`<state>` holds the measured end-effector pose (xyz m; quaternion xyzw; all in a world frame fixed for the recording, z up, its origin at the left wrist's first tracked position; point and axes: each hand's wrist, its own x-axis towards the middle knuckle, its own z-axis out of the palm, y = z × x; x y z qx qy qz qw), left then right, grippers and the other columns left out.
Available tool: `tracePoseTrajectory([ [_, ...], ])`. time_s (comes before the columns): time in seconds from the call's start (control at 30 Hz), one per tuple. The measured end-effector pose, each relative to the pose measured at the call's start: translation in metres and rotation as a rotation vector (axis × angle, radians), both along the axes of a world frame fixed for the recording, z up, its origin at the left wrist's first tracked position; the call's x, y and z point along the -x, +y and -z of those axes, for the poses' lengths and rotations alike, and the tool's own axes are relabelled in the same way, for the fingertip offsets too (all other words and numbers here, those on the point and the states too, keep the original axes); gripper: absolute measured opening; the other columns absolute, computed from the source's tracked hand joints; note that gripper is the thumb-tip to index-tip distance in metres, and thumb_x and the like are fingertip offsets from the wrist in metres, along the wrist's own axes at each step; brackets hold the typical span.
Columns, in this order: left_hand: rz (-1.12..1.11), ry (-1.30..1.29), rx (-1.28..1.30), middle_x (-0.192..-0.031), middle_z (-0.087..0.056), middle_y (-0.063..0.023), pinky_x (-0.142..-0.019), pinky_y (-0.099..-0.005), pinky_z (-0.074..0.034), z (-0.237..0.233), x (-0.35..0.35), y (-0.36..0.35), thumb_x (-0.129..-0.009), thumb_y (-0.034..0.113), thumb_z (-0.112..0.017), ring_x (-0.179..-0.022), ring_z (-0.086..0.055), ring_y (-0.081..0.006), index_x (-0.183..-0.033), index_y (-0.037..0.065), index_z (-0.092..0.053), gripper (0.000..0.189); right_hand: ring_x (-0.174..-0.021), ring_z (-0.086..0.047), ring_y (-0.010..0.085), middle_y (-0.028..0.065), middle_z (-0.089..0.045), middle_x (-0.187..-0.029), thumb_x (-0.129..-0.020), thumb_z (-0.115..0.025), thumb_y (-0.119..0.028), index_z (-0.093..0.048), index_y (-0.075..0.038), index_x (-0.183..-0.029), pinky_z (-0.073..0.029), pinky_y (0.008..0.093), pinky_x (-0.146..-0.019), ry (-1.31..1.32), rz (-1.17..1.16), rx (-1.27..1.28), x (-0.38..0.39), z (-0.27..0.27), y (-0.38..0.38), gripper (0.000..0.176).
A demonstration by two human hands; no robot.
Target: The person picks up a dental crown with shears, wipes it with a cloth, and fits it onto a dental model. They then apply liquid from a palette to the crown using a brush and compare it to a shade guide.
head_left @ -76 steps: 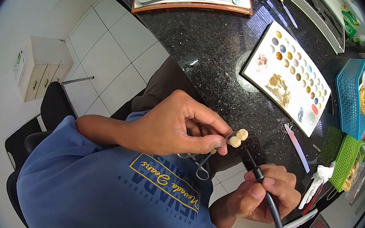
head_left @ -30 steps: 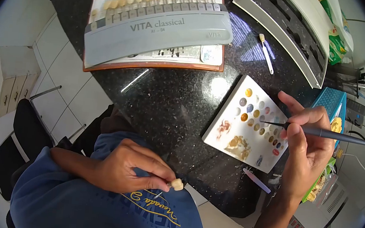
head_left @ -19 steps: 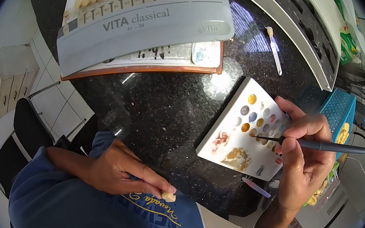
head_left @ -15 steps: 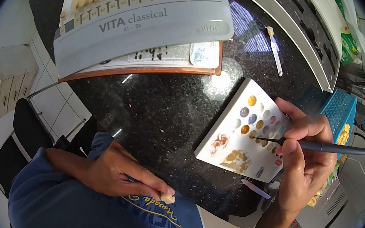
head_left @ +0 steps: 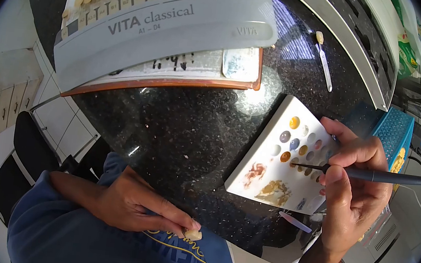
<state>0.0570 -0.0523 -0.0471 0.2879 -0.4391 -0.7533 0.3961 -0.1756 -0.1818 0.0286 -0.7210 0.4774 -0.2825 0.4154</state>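
Note:
My right hand (head_left: 354, 194) holds a fine dark-handled brush (head_left: 392, 177) in a pinch, its tip at a brown paint well on a white palette (head_left: 265, 151). Round wells of yellow, grey, blue, pink and brown paint fill the upper part of the palette. Reddish and ochre smears mark its lower part. Down in front of the blue shirt, my left hand (head_left: 145, 204) pinches a small tooth-coloured dental crown (head_left: 193, 234) between thumb and fingers. A small pale spatula-shaped piece (head_left: 295, 221) lies just below the palette's lower edge.
A grey VITA classical shade guide (head_left: 180, 29) rests on a brown-edged board at the upper left. One shade tab (head_left: 324, 64) lies on the black speckled counter (head_left: 190, 129). A blue basket (head_left: 395, 129) stands beyond my right hand, near a curved white-edged rack (head_left: 355, 49).
The view has shifted slightly, so the palette and counter items sit a little lower and to the right. The brush tip stays at the same brown well; both hands keep their holds.

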Motion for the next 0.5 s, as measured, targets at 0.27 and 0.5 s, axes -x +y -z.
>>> tracePoseTrajectory([
  [0.27, -0.032, -0.003, 0.090, -0.093, -0.067, -0.0124, -0.079, -0.0242, -0.054, 0.0068, 0.0018, 0.0016, -0.077, 0.004, -0.069, -0.085, -0.067, -0.0176, -0.096, -0.002, -0.067, 0.020, -0.077, -0.061, 0.0254, 0.0029, -0.044, -0.060, -0.077, -0.059, -0.011, -0.054, 0.002, -0.072, -0.045, 0.0441, -0.087, 0.025, 0.015, -0.007, -0.0022, -0.0023, 0.0000, 0.015],
  [0.5, 0.010, -0.010, 0.057, -0.094, -0.067, -0.0130, -0.079, -0.0244, -0.054, 0.0058, -0.0001, 0.0028, -0.077, 0.004, -0.069, -0.086, -0.067, -0.0181, -0.097, -0.002, -0.066, 0.022, -0.080, -0.062, 0.0276, 0.0024, -0.044, -0.058, -0.077, -0.061, -0.014, -0.054, 0.001, -0.071, -0.047, 0.0395, -0.083, 0.066, 0.028, -0.020, -0.0043, -0.0053, 0.0013, 0.018],
])
